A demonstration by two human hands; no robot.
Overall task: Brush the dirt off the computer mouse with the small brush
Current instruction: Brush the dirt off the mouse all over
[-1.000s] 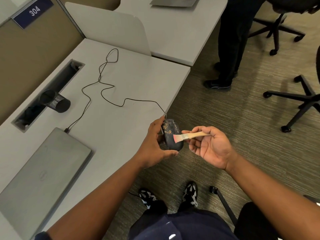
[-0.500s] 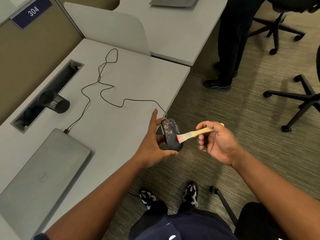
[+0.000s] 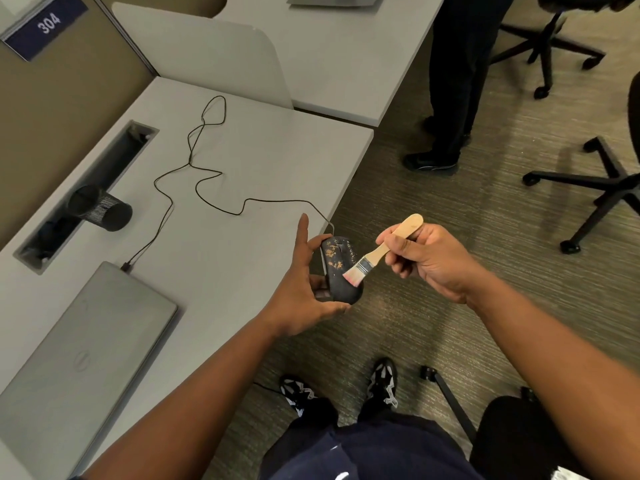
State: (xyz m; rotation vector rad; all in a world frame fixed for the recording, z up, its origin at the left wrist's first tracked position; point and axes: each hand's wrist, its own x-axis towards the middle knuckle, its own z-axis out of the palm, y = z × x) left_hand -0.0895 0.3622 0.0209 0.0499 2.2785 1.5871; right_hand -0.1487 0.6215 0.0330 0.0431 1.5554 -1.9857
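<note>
A black wired computer mouse (image 3: 337,263) speckled with orange-brown dirt hangs just past the desk's front edge. My left hand (image 3: 299,289) grips it from the left side, thumb under its near end, index finger pointing up. My right hand (image 3: 420,256) pinches the wooden handle of a small brush (image 3: 377,252). Its pale pinkish bristles rest on the mouse's right side near the middle. The mouse cable (image 3: 207,171) snakes back across the desk.
A closed grey laptop (image 3: 79,362) lies at the desk's (image 3: 263,157) near left. A black mesh cup (image 3: 102,209) lies on its side by the cable slot. Another person's legs (image 3: 453,81) and office chair bases (image 3: 602,181) stand on the carpet to the right.
My right hand has turned and lifted, tilting the brush handle up and to the right. The bristles have shifted on the mouse's right side. My left index finger has straightened upward.
</note>
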